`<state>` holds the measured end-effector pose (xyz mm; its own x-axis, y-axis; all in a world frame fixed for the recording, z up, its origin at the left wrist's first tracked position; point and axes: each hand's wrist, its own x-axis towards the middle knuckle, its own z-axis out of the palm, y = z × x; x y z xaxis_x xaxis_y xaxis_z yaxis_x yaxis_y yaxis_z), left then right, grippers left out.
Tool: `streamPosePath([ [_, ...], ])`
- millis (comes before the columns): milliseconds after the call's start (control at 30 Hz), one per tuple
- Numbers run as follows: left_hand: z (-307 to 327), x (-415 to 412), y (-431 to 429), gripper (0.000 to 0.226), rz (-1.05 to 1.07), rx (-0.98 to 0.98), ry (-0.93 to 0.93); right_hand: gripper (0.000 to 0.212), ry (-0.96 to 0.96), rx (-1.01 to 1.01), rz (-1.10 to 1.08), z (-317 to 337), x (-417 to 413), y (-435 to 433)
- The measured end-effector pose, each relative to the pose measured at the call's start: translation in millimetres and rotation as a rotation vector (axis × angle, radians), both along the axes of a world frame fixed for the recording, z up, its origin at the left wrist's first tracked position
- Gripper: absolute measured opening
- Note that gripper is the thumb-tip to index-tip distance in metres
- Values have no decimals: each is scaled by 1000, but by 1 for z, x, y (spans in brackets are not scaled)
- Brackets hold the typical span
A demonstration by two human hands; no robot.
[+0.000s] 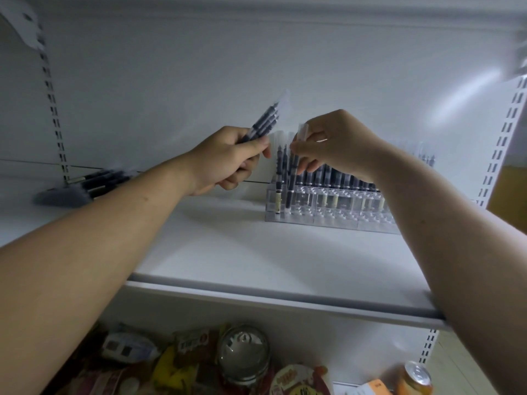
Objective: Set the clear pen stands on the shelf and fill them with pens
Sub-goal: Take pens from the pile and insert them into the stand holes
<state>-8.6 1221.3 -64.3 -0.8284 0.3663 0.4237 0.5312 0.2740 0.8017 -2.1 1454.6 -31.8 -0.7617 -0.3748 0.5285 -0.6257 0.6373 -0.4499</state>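
Observation:
A clear tiered pen stand (328,212) sits on the white shelf (256,252), right of centre, with many dark pens upright in its back rows. My left hand (228,161) grips a bundle of dark pens (263,124) that point up and right, just left of the stand. Over the stand's left end, my right hand (333,146) pinches the clear cap of a single pen (293,166), which hangs upright among the standing pens. The stand's front rows are mostly bare. My right forearm hides the stand's right part.
A loose pile of dark pens (88,183) lies on the shelf at the far left. Slotted uprights (54,95) run up both sides of the back panel. On the level below sit snack packets (182,357), a glass jar (242,352) and a can (416,377).

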Motion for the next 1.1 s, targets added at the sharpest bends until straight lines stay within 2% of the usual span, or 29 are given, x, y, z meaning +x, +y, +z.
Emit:
streamPosePath([
  [100, 0, 0, -1, 26, 0, -3, 9, 19, -82, 19, -5, -3, 1, 1],
  [267, 0, 0, 0, 26, 5, -3, 5, 21, -73, 17, -18, -2, 0, -1],
  [433, 1, 1, -1, 23, -43, 29, -41, 29, 37, 133, -82, -3, 3, -3],
  [500, 3, 1, -3, 23, -109, 65, -88, 35, 124, 111, -105, -2, 2, -2],
  [600, 4, 1, -4, 29, -207, 107, -131, 33, 263, -78, -79, 1, 0, -2],
  [700, 5, 2, -3, 33, -259, 116, -128, 27, 308, -247, 23, 5, 1, -4],
  [867, 4, 3, -3, 37, -268, 82, -133, 38, 216, -367, 173, 4, 0, -9],
  [1000, 3, 2, -3, 44, -232, 58, -103, 15, 82, -608, 213, 9, 1, -9],
  [1100, 3, 1, -2, 39, -163, 72, -74, 13, 38, -838, 263, 15, 2, -2],
])
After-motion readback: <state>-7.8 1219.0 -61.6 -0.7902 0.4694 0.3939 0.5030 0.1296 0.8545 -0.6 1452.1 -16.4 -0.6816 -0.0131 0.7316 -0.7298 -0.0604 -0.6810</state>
